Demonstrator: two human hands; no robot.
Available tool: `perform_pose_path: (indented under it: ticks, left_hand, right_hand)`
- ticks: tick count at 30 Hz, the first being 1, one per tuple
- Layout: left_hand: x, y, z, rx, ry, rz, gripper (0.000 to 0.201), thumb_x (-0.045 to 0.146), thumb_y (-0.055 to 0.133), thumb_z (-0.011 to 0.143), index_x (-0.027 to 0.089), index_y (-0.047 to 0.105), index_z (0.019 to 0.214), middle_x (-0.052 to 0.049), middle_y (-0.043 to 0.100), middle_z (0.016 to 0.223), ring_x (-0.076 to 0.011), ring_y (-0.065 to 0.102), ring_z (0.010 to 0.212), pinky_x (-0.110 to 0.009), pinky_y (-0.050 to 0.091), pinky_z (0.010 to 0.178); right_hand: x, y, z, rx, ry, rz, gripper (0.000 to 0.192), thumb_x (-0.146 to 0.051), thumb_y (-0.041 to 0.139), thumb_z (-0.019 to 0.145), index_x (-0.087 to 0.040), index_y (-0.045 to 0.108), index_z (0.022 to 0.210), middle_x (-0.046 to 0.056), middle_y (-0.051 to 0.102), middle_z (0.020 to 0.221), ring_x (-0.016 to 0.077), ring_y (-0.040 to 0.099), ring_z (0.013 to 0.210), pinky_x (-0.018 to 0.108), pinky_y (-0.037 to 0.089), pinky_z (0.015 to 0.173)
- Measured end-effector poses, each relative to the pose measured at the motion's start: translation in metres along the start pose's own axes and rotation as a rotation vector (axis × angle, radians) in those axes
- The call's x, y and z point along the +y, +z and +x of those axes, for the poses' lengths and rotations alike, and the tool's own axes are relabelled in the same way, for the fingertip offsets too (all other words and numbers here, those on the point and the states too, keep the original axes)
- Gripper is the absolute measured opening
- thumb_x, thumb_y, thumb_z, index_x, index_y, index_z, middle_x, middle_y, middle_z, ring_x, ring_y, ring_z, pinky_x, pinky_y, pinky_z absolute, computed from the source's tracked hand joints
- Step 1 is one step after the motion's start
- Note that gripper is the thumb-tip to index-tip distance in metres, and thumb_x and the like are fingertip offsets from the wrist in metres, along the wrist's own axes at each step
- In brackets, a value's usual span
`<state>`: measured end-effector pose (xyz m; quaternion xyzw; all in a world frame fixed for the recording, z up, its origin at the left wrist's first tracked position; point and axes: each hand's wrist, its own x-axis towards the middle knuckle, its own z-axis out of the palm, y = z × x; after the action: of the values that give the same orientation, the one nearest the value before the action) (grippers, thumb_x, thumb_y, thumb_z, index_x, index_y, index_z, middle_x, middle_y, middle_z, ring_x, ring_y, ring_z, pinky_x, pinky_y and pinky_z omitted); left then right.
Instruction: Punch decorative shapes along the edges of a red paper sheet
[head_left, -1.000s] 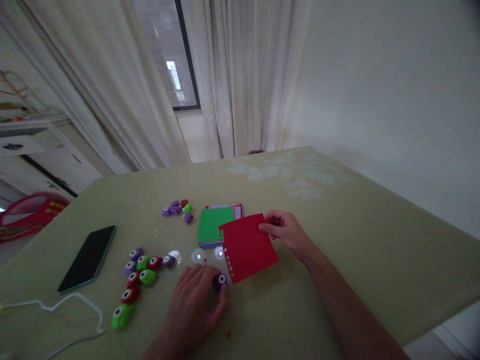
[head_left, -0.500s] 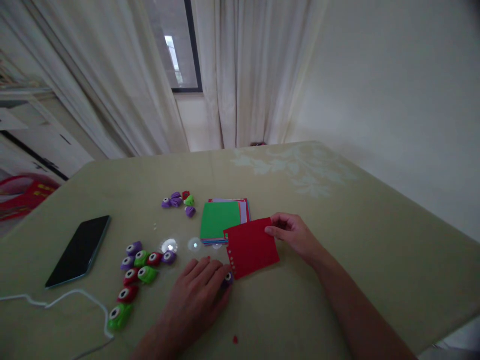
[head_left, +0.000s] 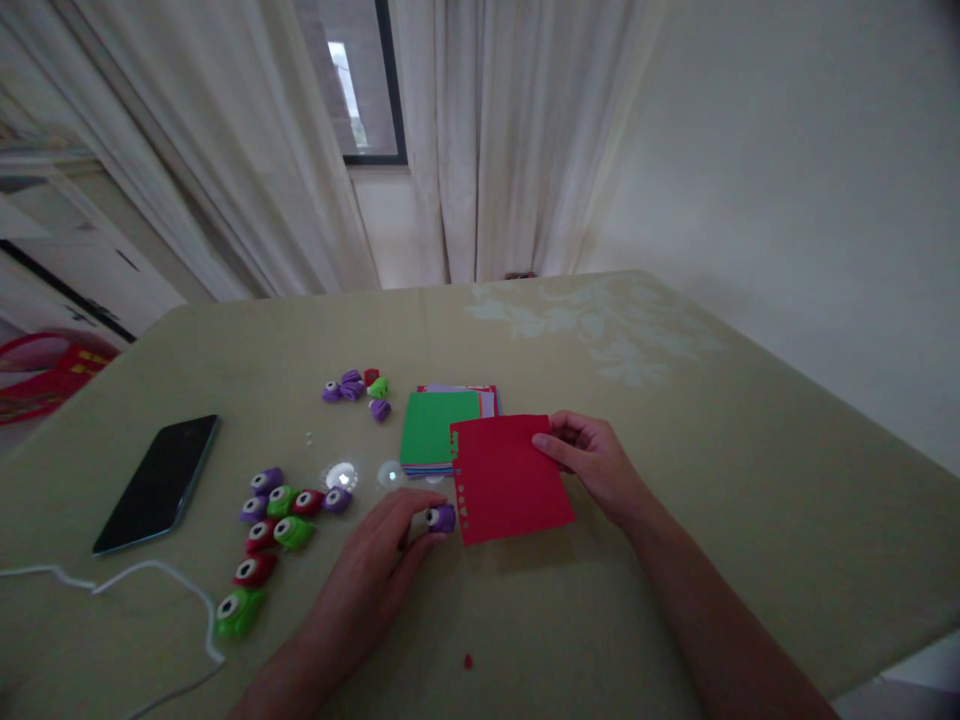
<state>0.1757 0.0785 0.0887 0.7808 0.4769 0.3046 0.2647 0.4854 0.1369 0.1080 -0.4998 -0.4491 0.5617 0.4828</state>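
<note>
My right hand pinches a square sheet of red paper by its upper right side, lifted a little off the table. Small shaped holes run down the sheet's left edge. Just left of that edge, a small purple craft punch sits between the thumb and fingers of my left hand, apart from or barely beside the paper. Behind the red sheet lies a stack of coloured paper, green on top and partly covered. A tiny red scrap rests on the table near me.
Several purple, green and red punches stand in a group on the left, with more small ones farther back. A black tablet and a white cable lie at the far left. The table meets a wall on the right.
My left hand has risen from lying palm-down over the purple punch and now grips it by its end. The red sheet has turned slightly, its right side shifting right.
</note>
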Motion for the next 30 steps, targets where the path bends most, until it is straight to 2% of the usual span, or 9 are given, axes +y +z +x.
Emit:
perform_pose_path:
  ticks: [12,19,30]
  left_hand:
    - [0.0038,0.0015,-0.0032,-0.014,-0.005,-0.006,0.021,0.028,0.062,0.105,0.031,0.069,0.124,-0.002,0.078,0.119,-0.0249,0.074,0.105,-0.036,0.062,0.091]
    - [0.0027,0.0033,-0.0035,-0.018,0.004,0.011,0.021,0.028,0.063,0.105,0.030,0.070,0.124,-0.005,0.079,0.121,-0.0269,0.075,0.109,-0.040,0.063,0.095]
    - [-0.0015,0.0067,-0.0051,-0.030,0.034,0.041,0.023,0.023,0.063,0.104,0.031,0.067,0.126,-0.003,0.077,0.122,-0.0258,0.073,0.111,-0.039,0.061,0.094]
  right_hand:
    - [0.0040,-0.0014,0.0027,0.024,0.005,-0.019,0.040,-0.051,0.097,0.071,-0.019,0.078,0.086,0.003,0.077,0.084,0.0154,0.067,0.072,0.027,0.055,0.067]
    - [0.0037,-0.0011,0.0032,0.029,0.025,-0.036,0.040,-0.050,0.097,0.071,-0.019,0.079,0.087,0.003,0.077,0.084,0.0156,0.067,0.072,0.027,0.054,0.066]
    - [0.0058,-0.0014,0.0050,0.019,0.016,-0.046,0.040,-0.050,0.096,0.071,-0.019,0.078,0.087,0.003,0.077,0.083,0.0152,0.066,0.071,0.027,0.052,0.065]
